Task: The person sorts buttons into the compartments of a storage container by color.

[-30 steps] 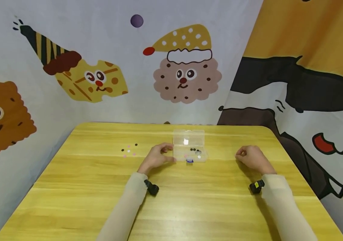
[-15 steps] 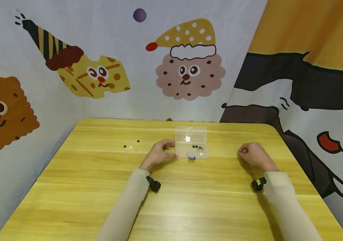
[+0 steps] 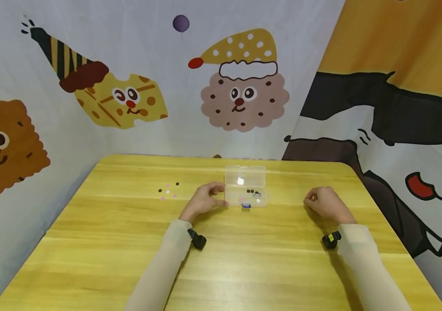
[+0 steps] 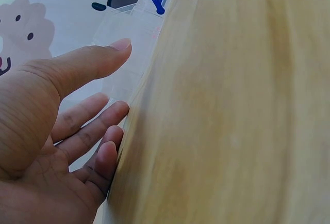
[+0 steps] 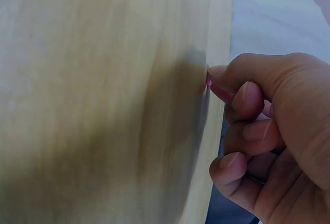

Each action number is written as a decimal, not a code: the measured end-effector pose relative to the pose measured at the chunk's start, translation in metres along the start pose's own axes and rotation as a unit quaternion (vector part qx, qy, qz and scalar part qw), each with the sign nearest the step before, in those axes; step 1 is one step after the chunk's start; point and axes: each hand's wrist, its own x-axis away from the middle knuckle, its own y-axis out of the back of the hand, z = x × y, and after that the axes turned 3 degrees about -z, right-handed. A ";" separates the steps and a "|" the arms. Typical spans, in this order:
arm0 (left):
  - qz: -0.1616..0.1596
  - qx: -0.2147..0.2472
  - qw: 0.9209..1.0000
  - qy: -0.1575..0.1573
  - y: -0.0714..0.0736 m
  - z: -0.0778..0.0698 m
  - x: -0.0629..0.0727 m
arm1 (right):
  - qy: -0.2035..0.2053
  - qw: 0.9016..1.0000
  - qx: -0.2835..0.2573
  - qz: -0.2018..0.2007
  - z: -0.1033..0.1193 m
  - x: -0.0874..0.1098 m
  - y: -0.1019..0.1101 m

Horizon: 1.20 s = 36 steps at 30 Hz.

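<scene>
One thumb and forefinger of the right hand (image 3: 327, 204) are pinched tip to tip on a small pink piece (image 5: 209, 82); the remaining fingers are curled toward the palm. This hand is low over the worktop (image 3: 221, 268), right of the clear box (image 3: 231, 195) and well apart from it. Whether the fingertips contact the surface, I cannot tell.

The left hand (image 3: 202, 201) grips nothing: its thumb is extended at the box's near left corner, and its relaxed fingers lie along the left side, with a wide gap between.

The box sits near the back of the worktop, lid (image 3: 252, 176) raised at the rear, blue latch (image 3: 246, 206) at the front. Inside are black pieces (image 3: 252, 191), pink at left and white (image 3: 258, 200) at front right.

Left of the left hand, loose pieces (image 3: 177, 184) are scattered: two black, three pink, one white. Beyond hangs a cartoon-printed backdrop (image 3: 190, 103).
</scene>
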 end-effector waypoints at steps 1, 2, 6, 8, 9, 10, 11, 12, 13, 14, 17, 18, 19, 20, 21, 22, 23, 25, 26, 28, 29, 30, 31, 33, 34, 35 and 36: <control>-0.001 0.000 1.000 0.000 0.000 0.000 0.000 | 0.001 1.000 -0.003 -0.001 0.000 0.000 0.000; 0.000 0.000 1.000 0.001 0.001 0.000 -0.001 | 0.001 1.000 -0.005 0.000 0.000 -0.001 0.000; 0.003 -0.001 1.000 0.006 0.001 0.003 -0.001 | -0.004 1.000 -0.014 0.007 -0.001 0.000 -0.002; 0.004 -0.001 1.000 0.006 0.001 0.004 -0.001 | -0.005 1.000 -0.021 0.007 -0.001 0.000 -0.002; 0.003 -0.001 1.000 0.006 0.001 0.004 -0.001 | -0.006 1.000 -0.025 0.006 0.000 0.000 -0.002; 0.003 0.000 1.000 0.007 0.001 0.004 -0.001 | -0.006 1.000 -0.029 0.003 0.000 0.000 -0.001; 0.001 0.001 1.000 0.007 0.001 0.004 -0.001 | -0.006 0.999 -0.033 0.000 0.001 -0.001 -0.001; 0.000 0.002 1.000 0.007 0.001 0.004 -0.002 | -0.007 0.999 -0.036 -0.002 0.002 -0.001 0.000; 0.000 0.003 1.000 0.008 0.001 0.003 -0.002 | -0.008 0.999 -0.038 -0.004 0.003 -0.001 0.001; -0.002 0.004 1.000 0.009 0.001 0.002 -0.002 | -0.010 0.999 -0.039 -0.005 0.004 -0.002 0.001; -0.003 0.004 1.000 0.009 0.001 0.002 -0.002 | -0.020 0.999 -0.043 -0.006 0.007 -0.003 0.003; -0.003 0.004 1.000 0.007 0.001 0.002 -0.002 | -0.024 0.999 -0.044 -0.006 0.008 -0.002 0.003; -0.003 0.002 1.000 0.004 0.001 0.002 -0.002 | -0.025 0.999 -0.046 -0.007 0.009 -0.002 0.003; -0.003 -0.002 1.000 0.000 0.001 0.003 -0.003 | -0.026 0.998 -0.049 -0.009 0.010 -0.002 0.004; -0.003 -0.005 1.000 -0.003 0.001 0.003 -0.003 | -0.025 0.998 -0.053 -0.012 0.011 -0.002 0.003; -0.003 -0.008 1.000 -0.006 0.001 0.004 -0.003 | -0.025 0.998 -0.056 -0.015 0.012 -0.002 0.003; -0.003 -0.011 1.000 -0.010 0.001 0.005 -0.004 | -0.023 0.998 -0.060 -0.018 0.013 -0.001 0.003; -0.002 -0.016 1.000 -0.016 0.002 0.005 -0.004 | -0.021 0.997 -0.065 -0.023 0.014 -0.001 0.001; -0.002 -0.016 1.000 -0.016 0.002 0.005 -0.004 | -0.020 0.997 -0.069 -0.025 0.015 -0.001 0.001; 0.000 -0.015 1.000 -0.018 0.002 0.005 -0.004 | -0.023 0.997 -0.074 -0.028 0.016 0.000 0.000; 0.001 -0.014 1.000 -0.019 0.002 0.006 -0.004 | -0.026 0.996 -0.078 -0.031 0.017 0.000 -0.001; 0.001 -0.013 1.000 -0.020 0.002 0.006 -0.004 | -0.027 0.996 -0.081 -0.033 0.018 0.000 -0.002; 0.002 -0.013 1.000 -0.020 0.002 0.006 -0.004 | -0.029 0.995 -0.085 -0.034 0.019 0.000 -0.002; 0.001 -0.012 1.000 -0.021 0.001 0.006 -0.005 | -0.034 0.994 -0.092 -0.039 0.021 -0.001 -0.003; 0.000 -0.012 1.000 -0.020 0.001 0.006 -0.005 | -0.034 0.994 -0.094 -0.040 0.023 -0.002 -0.004; 0.000 -0.011 1.000 -0.020 0.001 0.006 -0.005 | -0.037 0.994 -0.097 -0.042 0.024 -0.002 -0.004; 0.000 -0.011 1.000 -0.020 0.000 0.006 -0.004 | -0.035 0.994 -0.099 -0.042 0.026 -0.002 -0.004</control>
